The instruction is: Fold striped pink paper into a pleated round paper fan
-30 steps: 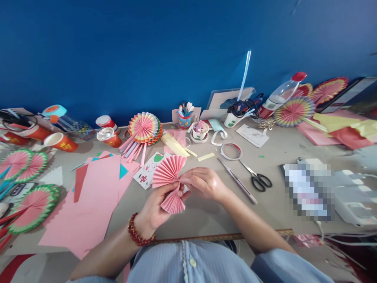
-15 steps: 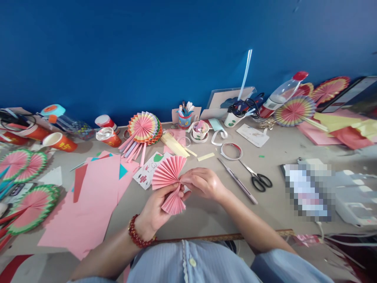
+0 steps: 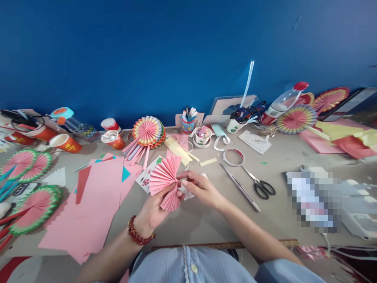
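Note:
A pink accordion-pleated paper fan [image 3: 164,175] is pinched at its middle, so its folds spread into a wide upper part and a smaller lower part. My left hand [image 3: 156,210], a red bead bracelet at the wrist, grips it by that narrow middle. The fingertips of my right hand [image 3: 204,190] are curled close together at the same spot from the right; whatever lies between them is too small to make out. Beneath the fan lies a white printed card [image 3: 144,181], partly covered. To the right are a grey-pink craft knife [image 3: 241,188] and black-handled scissors [image 3: 262,188].
Pink paper sheets [image 3: 100,204] lie on the left, near green-edged paper fans [image 3: 38,208]. Behind stand a multicoloured fan [image 3: 148,131], paper cups [image 3: 66,143] and a plastic bottle [image 3: 284,102]. A tape roll [image 3: 243,159] lies above the scissors; a blurred phone [image 3: 312,202] is at right.
The fingers of my right hand have shifted and opened slightly at the fan's middle. My left hand keeps its hold on the fan. The whole view has shifted a little downward and right.

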`<state>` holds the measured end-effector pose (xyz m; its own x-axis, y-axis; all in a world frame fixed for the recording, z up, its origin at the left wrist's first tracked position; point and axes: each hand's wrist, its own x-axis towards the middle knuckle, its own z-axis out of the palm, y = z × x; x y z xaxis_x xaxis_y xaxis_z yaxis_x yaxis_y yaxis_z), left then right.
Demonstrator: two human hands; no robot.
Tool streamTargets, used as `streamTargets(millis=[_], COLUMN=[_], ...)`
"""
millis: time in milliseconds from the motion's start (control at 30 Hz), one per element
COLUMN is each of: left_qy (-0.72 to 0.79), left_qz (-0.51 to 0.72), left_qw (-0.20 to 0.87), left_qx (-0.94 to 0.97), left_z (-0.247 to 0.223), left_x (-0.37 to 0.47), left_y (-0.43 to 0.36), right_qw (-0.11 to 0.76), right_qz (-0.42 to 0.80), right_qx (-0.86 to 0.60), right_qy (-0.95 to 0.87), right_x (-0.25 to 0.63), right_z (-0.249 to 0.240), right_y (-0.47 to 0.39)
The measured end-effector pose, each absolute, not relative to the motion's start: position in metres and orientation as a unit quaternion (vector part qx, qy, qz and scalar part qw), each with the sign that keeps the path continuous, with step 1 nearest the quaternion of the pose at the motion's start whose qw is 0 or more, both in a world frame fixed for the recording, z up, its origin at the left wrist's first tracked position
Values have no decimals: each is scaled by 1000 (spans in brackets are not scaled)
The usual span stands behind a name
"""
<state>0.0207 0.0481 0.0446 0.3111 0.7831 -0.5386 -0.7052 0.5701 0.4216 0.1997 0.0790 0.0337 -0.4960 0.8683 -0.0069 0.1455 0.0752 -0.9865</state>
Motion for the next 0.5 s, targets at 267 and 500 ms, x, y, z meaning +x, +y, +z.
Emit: streamTargets(millis=[267,500], left_qy=[362,373], left_qz=[443,447], left_qw=[819,809], left_qx=[43,87], left_z=[32,28], left_x=[17,14], left_y=[47,48], right_qw=[322,338], right_qz=[582,717], right_qx=[-389,-338], right_qy=[-638,-507], right_x=[194,191], right_z=[36,38], right_y=[79,79])
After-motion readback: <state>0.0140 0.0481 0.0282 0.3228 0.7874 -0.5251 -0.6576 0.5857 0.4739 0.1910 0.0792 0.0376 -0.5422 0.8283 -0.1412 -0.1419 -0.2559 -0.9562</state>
